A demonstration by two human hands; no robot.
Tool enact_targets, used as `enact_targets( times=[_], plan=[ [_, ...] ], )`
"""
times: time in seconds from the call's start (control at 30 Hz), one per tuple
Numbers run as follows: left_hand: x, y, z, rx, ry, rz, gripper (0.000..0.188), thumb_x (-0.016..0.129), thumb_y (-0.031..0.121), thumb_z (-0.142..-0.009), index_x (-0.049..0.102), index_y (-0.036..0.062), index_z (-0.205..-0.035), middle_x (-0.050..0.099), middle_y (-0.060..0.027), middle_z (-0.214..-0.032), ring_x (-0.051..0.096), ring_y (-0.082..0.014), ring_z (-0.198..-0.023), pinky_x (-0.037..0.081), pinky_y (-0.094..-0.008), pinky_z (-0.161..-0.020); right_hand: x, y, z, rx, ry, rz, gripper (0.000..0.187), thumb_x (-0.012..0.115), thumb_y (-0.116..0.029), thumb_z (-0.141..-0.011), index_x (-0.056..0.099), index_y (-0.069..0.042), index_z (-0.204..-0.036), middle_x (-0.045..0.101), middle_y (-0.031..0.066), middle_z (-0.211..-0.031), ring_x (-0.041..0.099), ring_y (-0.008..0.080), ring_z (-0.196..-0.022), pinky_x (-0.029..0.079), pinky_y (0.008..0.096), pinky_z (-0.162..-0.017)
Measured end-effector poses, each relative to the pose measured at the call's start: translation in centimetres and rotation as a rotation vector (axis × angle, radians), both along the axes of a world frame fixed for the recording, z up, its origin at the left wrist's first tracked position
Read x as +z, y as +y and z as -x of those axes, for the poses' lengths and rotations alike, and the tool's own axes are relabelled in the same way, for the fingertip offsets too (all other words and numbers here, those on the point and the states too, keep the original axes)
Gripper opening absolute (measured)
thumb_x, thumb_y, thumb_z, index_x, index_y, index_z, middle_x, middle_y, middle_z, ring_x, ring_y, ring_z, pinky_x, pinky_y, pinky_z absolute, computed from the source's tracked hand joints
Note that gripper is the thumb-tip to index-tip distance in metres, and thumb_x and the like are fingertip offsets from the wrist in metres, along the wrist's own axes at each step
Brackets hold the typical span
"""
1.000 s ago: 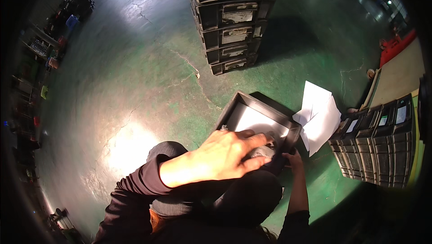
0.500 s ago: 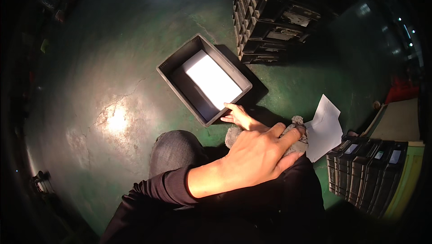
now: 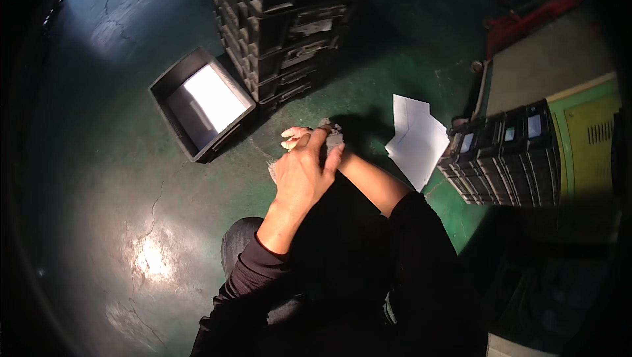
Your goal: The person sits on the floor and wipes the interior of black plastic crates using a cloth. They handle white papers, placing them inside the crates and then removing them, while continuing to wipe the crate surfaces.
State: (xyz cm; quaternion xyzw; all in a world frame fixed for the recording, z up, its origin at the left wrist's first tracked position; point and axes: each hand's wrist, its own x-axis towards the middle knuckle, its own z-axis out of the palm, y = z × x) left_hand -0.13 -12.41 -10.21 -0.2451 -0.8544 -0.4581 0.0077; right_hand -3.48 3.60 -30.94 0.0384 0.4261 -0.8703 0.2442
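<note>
Rag of crumpled grey cloth [image 3: 335, 140], frayed-looking at its edges, is bunched under the person's left hand [image 3: 301, 166], above the dark green floor [image 3: 210, 192]. The left grip is closed loosely around it, thumb on one side and fingers curled over the top, so that a lump pokes out between thumb and forefinger and a ragged edge shows past the outer side of the palm. The right hand [image 3: 294, 136] crosses beneath, its slightly bent fingertips showing beyond the left knuckles; most of it is covered, so I cannot tell whether its grip has hold of the rag or only touches it. The cloth looks light, limp and rough rather than slippery, and should take squeezing and folding without harm, though loose ends would likely trail unless gathered. A full-palm hold around the thick middle seems surer than a pinch at a frayed edge, which may pull threads. Ahead and to the left, a dark grey rectangular plastic crate [image 3: 170, 124] with a bright white rectangle [image 3: 216, 97] inside sits beside a tall stack of black plastic crates [image 3: 280, 34]; loose white sheets of paper [image 3: 419, 140] lie to the right.
</note>
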Motion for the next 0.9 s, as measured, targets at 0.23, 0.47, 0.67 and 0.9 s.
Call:
enact_targets(
  times=[0.23,0.47,0.67,0.9],
  plan=[
    [-1.5,5.8,-0.7,-0.153,-0.276,0.044,0.031,0.061,0.027,-0.082,0.060,0.0075,-0.107,0.060,-0.0134,-0.067,0.060,-0.0277,-0.063,0.046,-0.0357,-0.063,28.0,23.0,-18.4,-1.017,0.302,-1.818,0.030,0.066,-0.010,-0.077,0.060,-0.005,-0.106,0.059,0.0132,-0.106,0.058,0.0255,-0.098,0.045,0.0318,-0.086],
    [-3.2,8.7,-2.7,-0.212,-0.275,0.053,0.027,0.060,0.021,-0.083,0.061,0.0061,-0.106,0.058,-0.0094,-0.059,0.056,-0.0195,-0.053,0.045,-0.0325,-0.057,37.5,38.9,-34.9,-0.878,-0.542,-2.726,0.081,0.078,-0.017,-0.063,0.035,-0.020,-0.132,0.034,0.0059,-0.138,0.030,0.0310,-0.129,0.034,0.0460,-0.101],
    [-2.6,9.9,-3.6,-0.219,-0.366,0.018,0.028,0.057,0.019,-0.087,0.057,0.0009,-0.110,0.068,-0.0122,-0.078,0.065,-0.0149,-0.072,0.050,-0.0268,-0.067,39.5,46.9,-37.4,-0.457,-0.241,-2.608,0.063,0.076,-0.021,-0.064,0.051,-0.004,-0.118,0.060,0.0191,-0.104,0.054,0.0344,-0.104,0.044,0.0387,-0.084],
    [-2.8,10.6,-3.3,-0.238,-0.528,-0.231,0.049,0.045,0.044,-0.092,0.061,-0.0014,-0.083,0.062,-0.0041,-0.067,0.055,-0.0098,-0.062,0.043,-0.0238,-0.060,48.1,44.5,-38.9,-0.717,0.138,-2.335,0.069,0.076,-0.014,-0.065,0.046,0.006,-0.123,0.059,0.0165,-0.114,0.054,0.0247,-0.108,0.041,0.0315,-0.092]
  ],
)
